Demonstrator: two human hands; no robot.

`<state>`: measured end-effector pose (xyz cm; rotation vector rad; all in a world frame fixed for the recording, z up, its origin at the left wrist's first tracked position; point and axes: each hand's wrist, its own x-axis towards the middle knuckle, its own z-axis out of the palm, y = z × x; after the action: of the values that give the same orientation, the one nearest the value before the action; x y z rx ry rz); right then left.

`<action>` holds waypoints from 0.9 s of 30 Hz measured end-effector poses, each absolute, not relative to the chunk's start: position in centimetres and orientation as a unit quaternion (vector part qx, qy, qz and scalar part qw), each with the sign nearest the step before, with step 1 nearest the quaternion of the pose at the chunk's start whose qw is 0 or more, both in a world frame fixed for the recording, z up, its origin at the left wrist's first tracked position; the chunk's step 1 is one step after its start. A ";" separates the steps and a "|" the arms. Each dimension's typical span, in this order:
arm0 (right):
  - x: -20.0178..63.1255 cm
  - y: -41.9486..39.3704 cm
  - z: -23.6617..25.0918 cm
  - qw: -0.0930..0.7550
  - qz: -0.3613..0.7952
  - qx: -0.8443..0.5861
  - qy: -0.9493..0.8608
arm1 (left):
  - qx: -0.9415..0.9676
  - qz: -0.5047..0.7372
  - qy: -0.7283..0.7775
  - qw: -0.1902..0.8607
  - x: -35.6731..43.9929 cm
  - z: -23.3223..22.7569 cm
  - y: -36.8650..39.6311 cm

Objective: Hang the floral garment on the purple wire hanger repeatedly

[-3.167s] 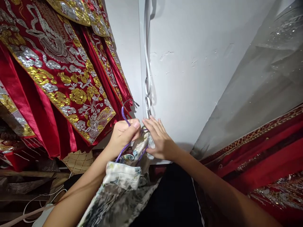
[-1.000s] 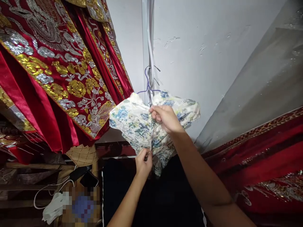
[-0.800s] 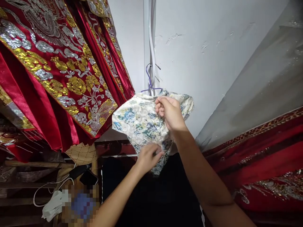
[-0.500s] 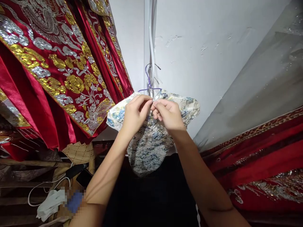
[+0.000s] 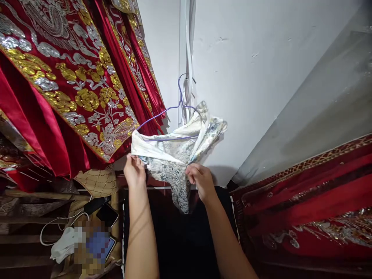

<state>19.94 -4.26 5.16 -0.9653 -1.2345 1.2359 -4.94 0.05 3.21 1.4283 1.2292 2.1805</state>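
Note:
A cream garment [image 5: 177, 172] with a blue and grey floral print hangs askew on a purple wire hanger [image 5: 158, 113]. The hanger's hook is caught at the white vertical strips on the wall, and its left arm lies bare. My left hand [image 5: 135, 169] pinches the garment's left edge, just below the hanger's left end. My right hand [image 5: 200, 177] has its fingers closed on the fabric at the front, near the lower point of the open neckline. The garment's right shoulder stands bunched up around the hanger's right side.
Red cloth with gold and silver sequins [image 5: 87, 97] hangs at left. More red embroidered cloth [image 5: 314, 209] lies at lower right, beneath a grey sheet [image 5: 319, 100]. At lower left, a phone [image 5: 107, 214], a white cable [image 5: 43, 234] and crumpled white tissue [image 5: 65, 245] rest on a wooden seat.
My hands have gone from together at the collar to lower and wider apart. The garment's neck now gapes, its left shoulder pulled down off the hanger's arm.

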 end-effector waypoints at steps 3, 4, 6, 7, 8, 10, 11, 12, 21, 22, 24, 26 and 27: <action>21.5 -5.1 3.6 0.552 0.537 -0.407 -0.492 | 0.441 0.747 0.476 0.144 -1.0 -0.5 -1.7; 22.3 -5.1 3.1 0.533 0.542 -0.413 -0.502 | 0.442 0.728 0.496 0.168 0.3 -0.9 -2.1; 23.7 -5.0 2.3 0.458 0.556 -0.422 -0.551 | 0.452 0.683 0.524 0.235 2.4 -0.7 -2.8; 24.2 -4.9 2.1 0.414 0.559 -0.425 -0.580 | 0.456 0.667 0.525 0.269 3.3 -0.2 -3.1; 24.5 -4.8 2.0 0.382 0.552 -0.434 -0.601 | 0.459 0.660 0.515 0.298 4.1 0.5 -3.5; 24.7 -4.8 2.1 0.390 0.503 -0.464 -0.616 | 0.473 0.661 0.474 0.339 5.6 2.2 -4.4; 24.5 -5.0 2.3 0.424 0.467 -0.474 -0.614 | 0.486 0.659 0.449 0.358 6.5 3.1 -5.0; 24.3 -5.2 2.5 0.462 0.437 -0.472 -0.610 | 0.504 0.654 0.425 0.371 7.3 4.0 -5.7; 22.3 -3.6 6.3 0.507 0.518 -0.298 -0.622 | 0.647 0.628 0.346 0.261 8.9 9.8 -5.6; 22.2 -3.1 7.1 0.485 0.547 -0.298 -0.614 | 0.649 0.633 0.349 0.237 8.4 10.2 -4.8; 22.1 -2.2 8.7 0.427 0.603 -0.300 -0.603 | 0.659 0.626 0.352 0.223 7.2 10.7 -3.3; 22.4 -1.6 10.4 0.370 0.630 -0.303 -0.612 | 0.674 0.582 0.354 0.285 5.9 10.6 -2.4; 22.7 -1.4 11.3 0.351 0.623 -0.306 -0.629 | 0.683 0.543 0.355 0.336 5.3 10.3 -2.1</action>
<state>22.71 -1.35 11.31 -0.7916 -1.6297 1.6122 5.29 -2.13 10.27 1.7801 0.9247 1.4168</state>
